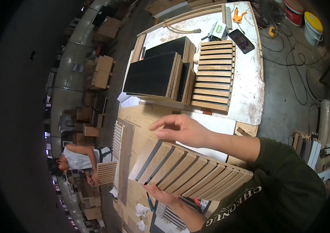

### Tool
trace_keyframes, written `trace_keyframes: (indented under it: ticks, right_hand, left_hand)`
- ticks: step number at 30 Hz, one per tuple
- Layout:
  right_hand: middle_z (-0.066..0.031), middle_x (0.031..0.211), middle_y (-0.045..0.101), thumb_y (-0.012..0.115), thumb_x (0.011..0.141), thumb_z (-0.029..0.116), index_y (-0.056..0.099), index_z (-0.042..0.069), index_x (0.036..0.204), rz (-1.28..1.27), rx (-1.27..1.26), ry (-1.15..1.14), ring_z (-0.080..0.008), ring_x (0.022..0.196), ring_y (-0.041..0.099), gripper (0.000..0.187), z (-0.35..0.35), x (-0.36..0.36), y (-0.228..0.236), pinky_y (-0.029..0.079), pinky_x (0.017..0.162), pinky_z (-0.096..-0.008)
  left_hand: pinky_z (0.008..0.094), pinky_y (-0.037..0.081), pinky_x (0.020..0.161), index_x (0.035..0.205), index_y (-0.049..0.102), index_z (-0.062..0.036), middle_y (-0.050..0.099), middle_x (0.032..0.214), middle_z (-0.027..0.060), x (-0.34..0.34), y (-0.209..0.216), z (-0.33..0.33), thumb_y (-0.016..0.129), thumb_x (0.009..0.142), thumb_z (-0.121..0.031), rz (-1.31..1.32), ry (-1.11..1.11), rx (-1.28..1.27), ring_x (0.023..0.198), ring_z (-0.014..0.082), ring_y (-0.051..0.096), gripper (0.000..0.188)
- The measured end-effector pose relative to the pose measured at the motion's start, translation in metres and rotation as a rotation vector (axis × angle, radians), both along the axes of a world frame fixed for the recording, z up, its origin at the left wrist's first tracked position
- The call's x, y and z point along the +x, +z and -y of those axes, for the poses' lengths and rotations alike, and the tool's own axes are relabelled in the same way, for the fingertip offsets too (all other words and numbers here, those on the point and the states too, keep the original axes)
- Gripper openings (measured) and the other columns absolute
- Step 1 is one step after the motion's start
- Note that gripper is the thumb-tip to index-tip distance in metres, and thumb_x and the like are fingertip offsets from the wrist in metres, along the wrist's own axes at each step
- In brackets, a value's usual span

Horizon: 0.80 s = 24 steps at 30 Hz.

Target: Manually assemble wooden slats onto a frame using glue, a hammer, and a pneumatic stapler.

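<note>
A light wooden slatted panel (pixel 190 173), with dark grooves between its slats, is tilted in front of my body. My left hand (pixel 160 194) grips its lower edge, the thumb lying along the side and the other fingers mostly hidden beneath. Just above the opposite edge is my right hand (pixel 182 130), its fingers curved and parted from the thumb with nothing between them. Beyond it on the workbench, black-faced boards (pixel 153 75) are stacked next to another slatted wooden panel (pixel 213 77).
A phone (pixel 241 41), a small box (pixel 218 31) and an orange-handled tool (pixel 238 16) lie on the white bench top. At left a co-worker (pixel 81 157) handles a slatted panel (pixel 107 173). Buckets (pixel 313 29) and cables stand on the floor at right.
</note>
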State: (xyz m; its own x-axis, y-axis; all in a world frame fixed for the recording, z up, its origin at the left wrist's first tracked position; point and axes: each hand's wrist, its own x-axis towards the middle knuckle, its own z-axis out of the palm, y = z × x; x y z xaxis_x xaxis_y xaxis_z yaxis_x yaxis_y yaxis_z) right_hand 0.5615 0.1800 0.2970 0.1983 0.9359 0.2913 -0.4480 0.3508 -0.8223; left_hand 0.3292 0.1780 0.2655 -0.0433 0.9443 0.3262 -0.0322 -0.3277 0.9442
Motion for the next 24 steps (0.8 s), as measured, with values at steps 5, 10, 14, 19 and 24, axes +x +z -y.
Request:
trace_keyframes:
  ticks: [5, 10, 14, 19, 24]
  right_hand:
    - [-0.0051, 0.107, 0.06, 0.05, 0.09, 0.026, 0.06, 0.012, 0.112, 0.049, 0.097, 0.17, -0.0135, 0.099, 0.054, 0.028, -0.006, 0.01, 0.007, 0.04, 0.091, -0.0283]
    - [-0.0035, 0.104, 0.061, 0.048, 0.091, 0.024, 0.062, 0.012, 0.109, 0.12, 0.108, 0.17, -0.0129, 0.094, 0.055, 0.025, -0.011, 0.011, -0.001, 0.041, 0.088, -0.0281]
    - [-0.0025, 0.099, 0.061, 0.05, 0.091, 0.028, 0.063, 0.011, 0.105, 0.087, 0.111, 0.136, -0.0118, 0.092, 0.055, 0.026, -0.011, 0.01, 0.0, 0.042, 0.086, -0.0276]
    - [-0.0015, 0.096, 0.061, 0.051, 0.091, 0.03, 0.063, 0.01, 0.104, 0.09, 0.078, 0.165, -0.0111, 0.093, 0.055, 0.027, -0.013, 0.004, 0.0, 0.042, 0.085, -0.027]
    - [-0.0016, 0.101, 0.061, 0.052, 0.09, 0.031, 0.063, 0.01, 0.106, 0.017, 0.052, 0.237, -0.0115, 0.095, 0.055, 0.028, -0.017, 0.002, -0.007, 0.041, 0.087, -0.0271]
  left_hand:
    - [0.037, 0.029, 0.103, 0.139, 0.017, 0.0003, 0.029, 0.137, 0.0172, -0.001, -0.001, -0.005, 0.033, 0.096, -0.025, 0.002, -0.035, 0.039, 0.122, 0.0243, 0.035, 0.052]
    - [0.0371, 0.029, 0.103, 0.137, 0.02, 0.0004, 0.031, 0.136, 0.0178, 0.001, -0.002, -0.003, 0.034, 0.095, -0.029, 0.027, -0.11, 0.002, 0.121, 0.0251, 0.036, 0.053]
    - [0.0381, 0.03, 0.102, 0.135, 0.025, 0.0006, 0.034, 0.134, 0.0184, -0.01, -0.003, -0.019, 0.033, 0.095, -0.03, -0.005, -0.169, 0.125, 0.12, 0.0253, 0.038, 0.051]
    - [0.0379, 0.039, 0.095, 0.134, 0.03, -0.0014, 0.042, 0.127, 0.0164, -0.013, 0.014, -0.047, 0.024, 0.097, -0.039, -0.047, 0.002, 0.146, 0.111, 0.025, 0.047, 0.053]
    - [0.0358, 0.045, 0.088, 0.127, 0.039, -0.0003, 0.053, 0.115, 0.0155, -0.03, 0.005, -0.075, 0.026, 0.097, -0.039, 0.403, -0.537, -0.007, 0.101, 0.0246, 0.054, 0.05]
